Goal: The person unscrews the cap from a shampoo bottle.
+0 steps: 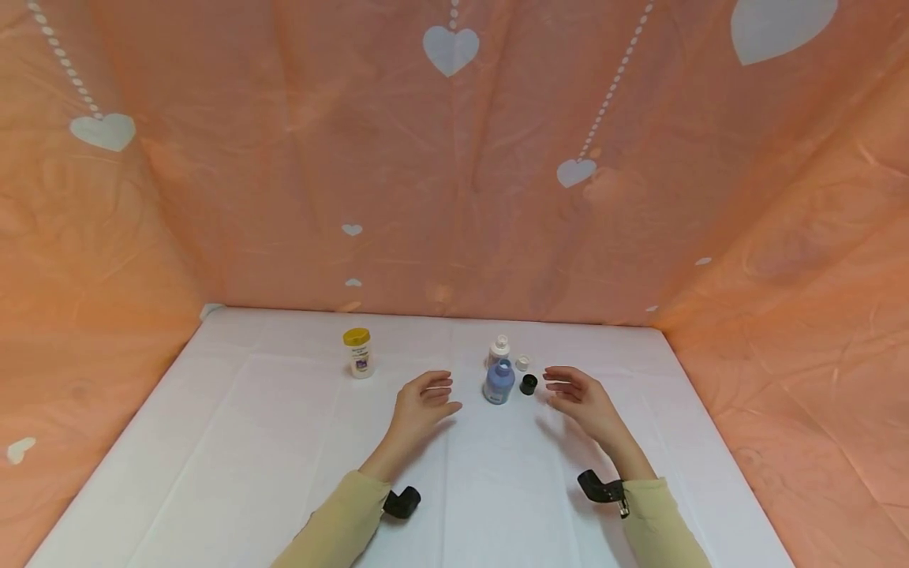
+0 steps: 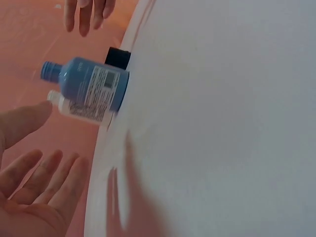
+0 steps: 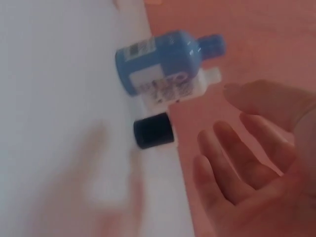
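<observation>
A blue bottle (image 1: 499, 384) stands upright and uncapped on the white table, between my two hands. Just behind it is a smaller white bottle (image 1: 499, 349), also without a cap and partly hidden by the blue one. To their right lie a black cap (image 1: 529, 384) and a white cap (image 1: 522, 363). My left hand (image 1: 422, 404) hovers left of the blue bottle, fingers loosely bent, holding nothing. On the other side my right hand (image 1: 578, 398) hangs above the table near the black cap, likewise holding nothing. In the right wrist view its fingers (image 3: 237, 163) are relaxed and apart from the bottles.
A white jar with a yellow lid (image 1: 359, 355) stands farther left on the table (image 1: 284, 442). Orange cloth (image 1: 454, 197) with pale hearts hangs behind and at both sides of the table. Each wrist wears a black camera mount (image 1: 402, 502).
</observation>
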A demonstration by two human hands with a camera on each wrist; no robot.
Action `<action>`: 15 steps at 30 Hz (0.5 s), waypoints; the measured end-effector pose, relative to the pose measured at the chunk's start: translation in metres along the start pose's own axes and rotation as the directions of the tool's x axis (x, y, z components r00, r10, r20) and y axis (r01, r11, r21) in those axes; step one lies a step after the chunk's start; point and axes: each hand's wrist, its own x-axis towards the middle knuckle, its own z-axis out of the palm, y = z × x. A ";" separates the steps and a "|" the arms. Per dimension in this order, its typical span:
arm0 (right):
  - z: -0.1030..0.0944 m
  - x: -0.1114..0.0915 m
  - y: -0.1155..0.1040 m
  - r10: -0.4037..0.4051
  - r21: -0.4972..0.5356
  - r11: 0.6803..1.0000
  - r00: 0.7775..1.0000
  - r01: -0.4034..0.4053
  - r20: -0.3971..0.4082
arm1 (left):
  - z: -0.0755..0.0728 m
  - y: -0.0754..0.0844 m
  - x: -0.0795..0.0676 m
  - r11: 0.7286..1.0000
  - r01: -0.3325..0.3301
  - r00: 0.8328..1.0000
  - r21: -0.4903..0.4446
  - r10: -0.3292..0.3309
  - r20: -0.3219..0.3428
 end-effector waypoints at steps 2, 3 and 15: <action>0.001 -0.002 -0.004 -0.009 0.030 1.000 1.000 0.009 0.009 | -0.008 0.002 -0.006 1.000 0.003 1.000 -0.009 -0.003 0.014; 0.002 -0.003 -0.006 -0.019 0.051 0.999 1.000 0.018 0.016 | -0.011 0.003 -0.008 1.000 0.001 1.000 -0.011 -0.001 0.018; 0.028 -0.002 -0.036 -0.155 0.227 0.966 0.981 0.126 0.117 | -0.047 0.011 -0.026 0.998 0.023 0.999 -0.050 -0.024 -0.026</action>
